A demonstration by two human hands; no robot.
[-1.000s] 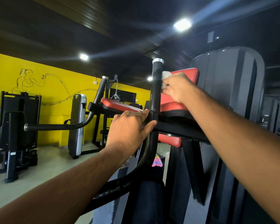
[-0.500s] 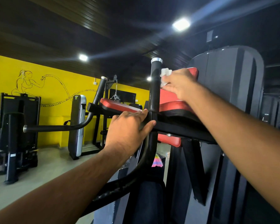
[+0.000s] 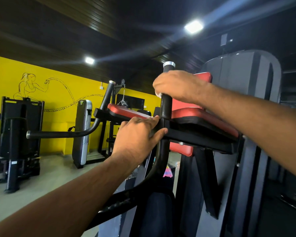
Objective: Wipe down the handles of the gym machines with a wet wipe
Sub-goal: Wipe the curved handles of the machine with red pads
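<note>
A black upright handle (image 3: 167, 106) with a silver cap rises from the machine's frame in front of me. My right hand (image 3: 175, 86) is wrapped around its upper part with a white wet wipe (image 3: 159, 94) pressed under the fingers; only a small corner of the wipe shows. My left hand (image 3: 138, 132) rests on the black frame bar (image 3: 195, 135) at the handle's base, fingers closed over its edge. Red arm pads (image 3: 191, 115) sit on the frame behind the handle.
A second black handle (image 3: 108, 93) and a horizontal bar (image 3: 58, 134) stand to the left with another red pad (image 3: 125, 111). The dark weight-stack housing (image 3: 246, 108) fills the right. More machines (image 3: 15, 137) line the yellow wall.
My right hand moved from the handle's right side to wrap around its upper part, and the wipe is now mostly hidden under the fingers. My left hand stayed on the frame.
</note>
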